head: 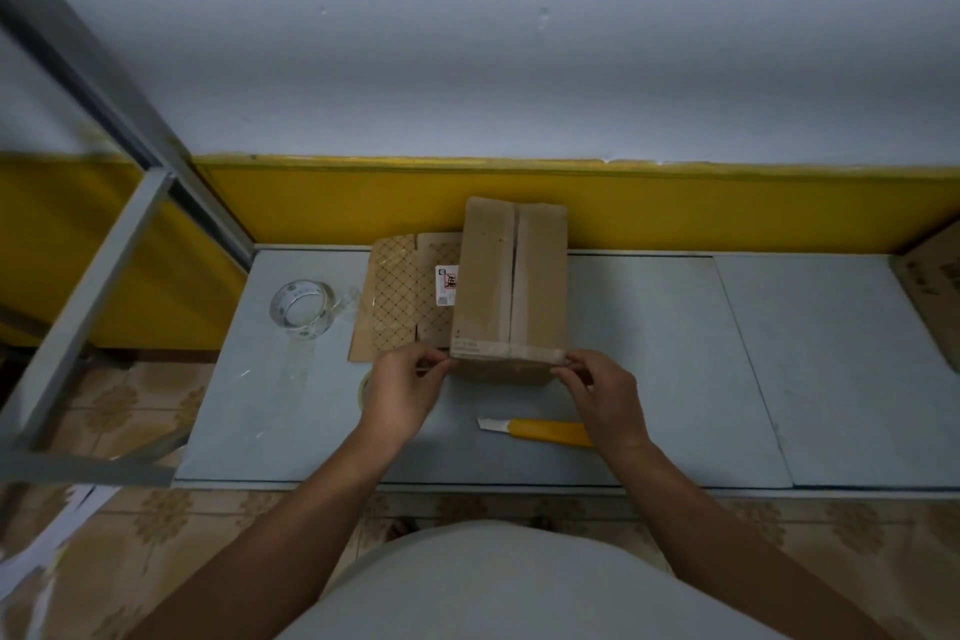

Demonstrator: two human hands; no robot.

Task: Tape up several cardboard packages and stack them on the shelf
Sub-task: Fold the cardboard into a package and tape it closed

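Pale grey-blue boards (649, 353) form a low platform against a wall painted grey above and yellow below. A grey metal frame (104, 244) rises at the left. Near the boards' left end lies a roll of clear tape (301, 309), then a flattened tan cardboard sheet with a diamond pattern (400, 296). Just beside it stands a closed brown cardboard box (511, 281), with a strip of clear tape (506, 347) across its near edge. The left hand (402, 392), fingers curled, pinches the strip at the near left corner. The right hand (602, 398) pinches it at the near right corner. A yellow-handled utility knife (545, 431) lies between the hands, its end hidden by the right hand. Another brown carton (930, 286) sits at the far right.
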